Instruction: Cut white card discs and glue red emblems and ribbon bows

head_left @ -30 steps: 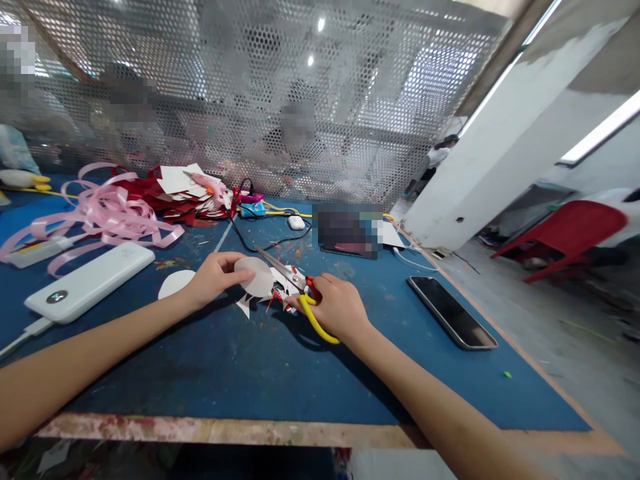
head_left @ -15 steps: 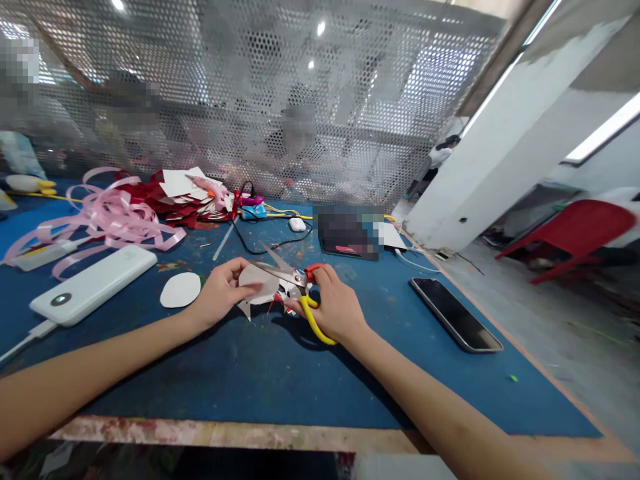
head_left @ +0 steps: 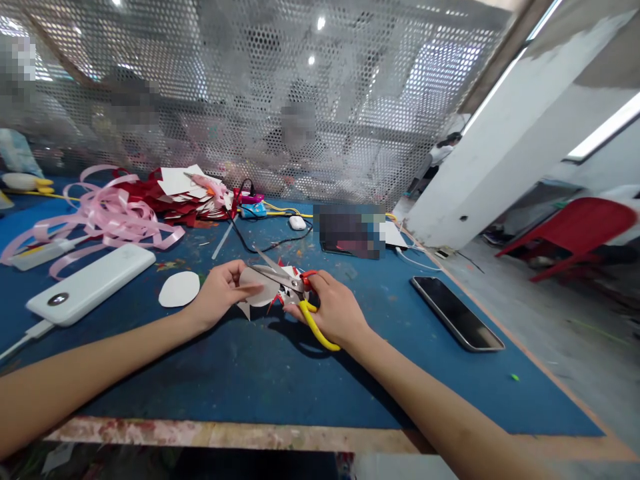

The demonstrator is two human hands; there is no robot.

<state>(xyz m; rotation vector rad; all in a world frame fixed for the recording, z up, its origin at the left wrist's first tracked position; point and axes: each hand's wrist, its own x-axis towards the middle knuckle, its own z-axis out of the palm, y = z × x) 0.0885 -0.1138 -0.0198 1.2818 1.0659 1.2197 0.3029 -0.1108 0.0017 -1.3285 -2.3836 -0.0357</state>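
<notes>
Between the thumb and fingers of my left hand (head_left: 220, 293) is a rounded whitish paper piece (head_left: 261, 291), with a pointed strip hanging under it. My right hand (head_left: 335, 307) is closed around the scissors (head_left: 295, 285), which have one red and one yellow handle. Their blades point left, slightly parted, over the upper edge of the paper. Small red and white paper scraps (head_left: 286, 293) show beneath the scissors; whether they are still joined to the piece I cannot tell. A second rounded white paper cutout (head_left: 179, 289) lies flat, left of my left hand.
A white power bank (head_left: 95, 283), pink ribbon (head_left: 105, 213) and a pile of red and white paper (head_left: 185, 193) occupy the left and back. At right lies a phone (head_left: 456, 313). An earbud case (head_left: 297, 223) and cables sit before a perforated metal screen (head_left: 240, 100).
The scissor blades have drawn closer together over the paper, and the yellow handle has shifted slightly right and down. My left hand keeps its pinch on the paper.
</notes>
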